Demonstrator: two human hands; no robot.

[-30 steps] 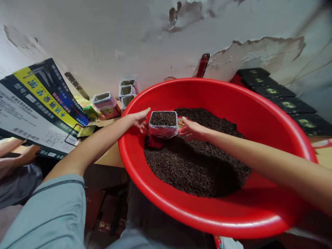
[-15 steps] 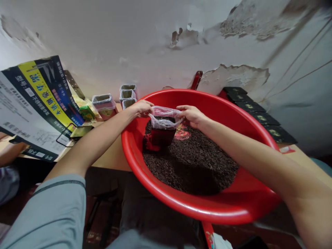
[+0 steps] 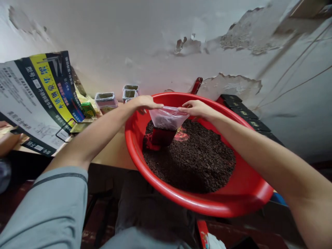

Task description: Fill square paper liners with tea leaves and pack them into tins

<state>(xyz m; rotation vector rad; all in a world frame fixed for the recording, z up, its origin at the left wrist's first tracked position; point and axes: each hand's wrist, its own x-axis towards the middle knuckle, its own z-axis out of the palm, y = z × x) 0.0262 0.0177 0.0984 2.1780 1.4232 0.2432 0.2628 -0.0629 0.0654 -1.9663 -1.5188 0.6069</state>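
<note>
A dark square box [image 3: 163,136] stands in a big red basin [image 3: 207,206], on a bed of dark, loose, leaf-like bits [image 3: 199,159]. Out of the box's top rises a clear plastic bag [image 3: 168,118], its upper edge drawn flat and straight. My left hand [image 3: 146,103] pinches the left corner of that edge between thumb and fingers. At the opposite corner my right hand [image 3: 195,109] grips the plastic the same way. The lower part of the bag is hidden inside the box.
Several bag-lined boxes [image 3: 105,98] stand at the back left, near a green packet [image 3: 88,109]. A large printed cardboard sheet [image 3: 38,100] leans at the left, with another person's arm [image 3: 10,141] beside it. Dark flat packs [image 3: 242,112] line the back right by the wall.
Both hands have pulled the bag's rim upward. Its mouth was spread wide around the box top; now it stands taller with its edges drawn together. The head view has shifted slightly.
</note>
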